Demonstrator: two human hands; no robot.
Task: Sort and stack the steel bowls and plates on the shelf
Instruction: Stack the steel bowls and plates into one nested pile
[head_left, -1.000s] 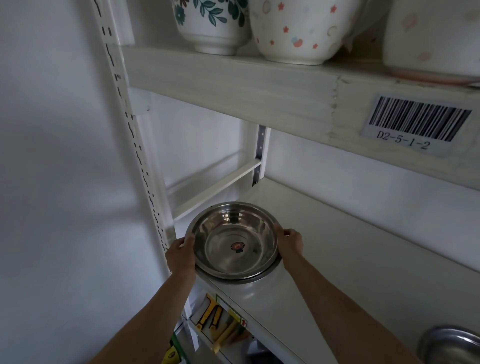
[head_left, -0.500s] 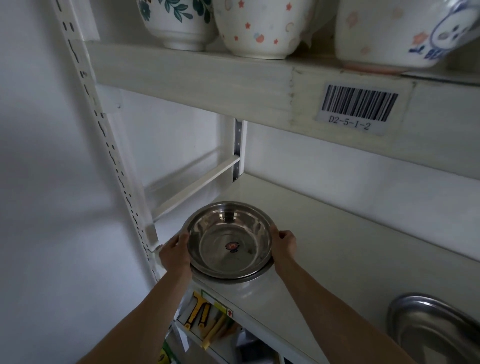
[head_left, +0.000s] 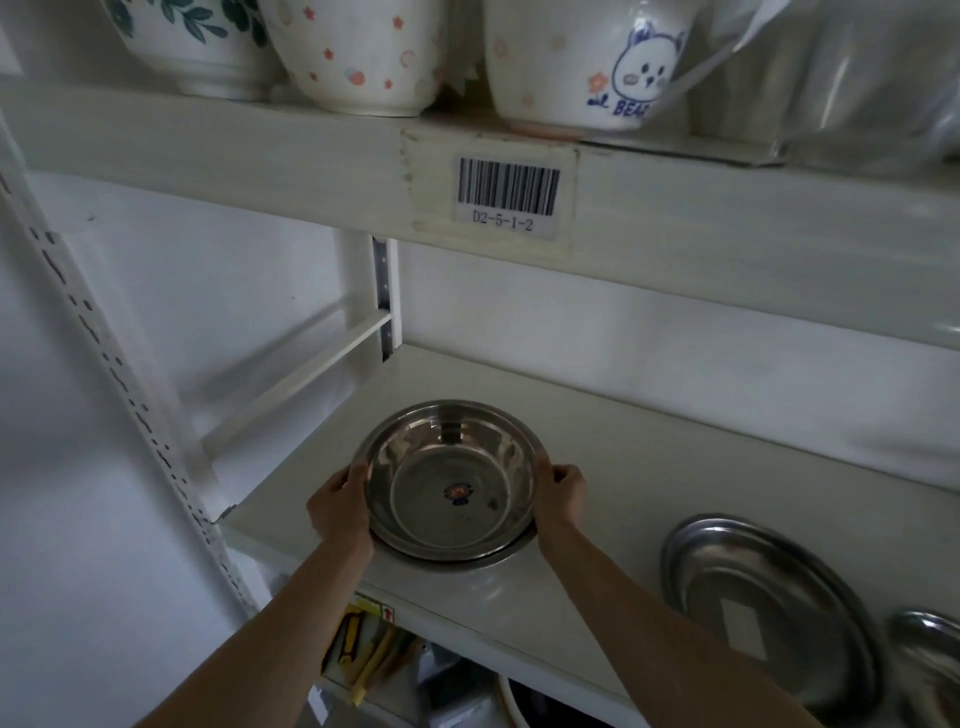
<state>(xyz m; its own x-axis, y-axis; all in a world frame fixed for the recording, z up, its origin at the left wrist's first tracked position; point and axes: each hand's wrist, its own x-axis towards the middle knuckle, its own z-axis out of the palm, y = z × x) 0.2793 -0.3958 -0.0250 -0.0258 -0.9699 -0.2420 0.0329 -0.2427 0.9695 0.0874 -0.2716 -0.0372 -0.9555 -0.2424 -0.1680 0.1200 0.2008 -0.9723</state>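
Near the front left corner of the middle shelf (head_left: 649, 457), a steel bowl (head_left: 451, 480) sits nested in a second steel rim (head_left: 498, 552) that shows beneath it at the front right. The left hand (head_left: 340, 506) grips the bowl's left rim with fingers curled over the edge; the right hand (head_left: 563, 493) grips the right rim in the same way. Both hold the same bowl, on opposite sides.

Handling, as a judgement: the bowl is thin sheet steel, so it is likely light, stiff and not fragile. The polished surface is likely slippery, and nested bowls can bind or slide against each other. The rolled rim is the appropriate hold point, taken at two opposite sides as shown.

Toward the front right edge of the shelf lies a steel plate (head_left: 769, 613), well apart from the bowl, with a further steel piece (head_left: 930, 670) cut off at the picture's right edge.

Readable marks: a barcode label (head_left: 509, 195) on the front edge of the upper shelf reads "D2-5-1-2". A ceramic bowl (head_left: 587, 62) above it carries a drawn bear face and the word "BEAR", partly hidden. A small red sticker (head_left: 457, 492) sits in the steel bowl's centre; its text is too small to read.
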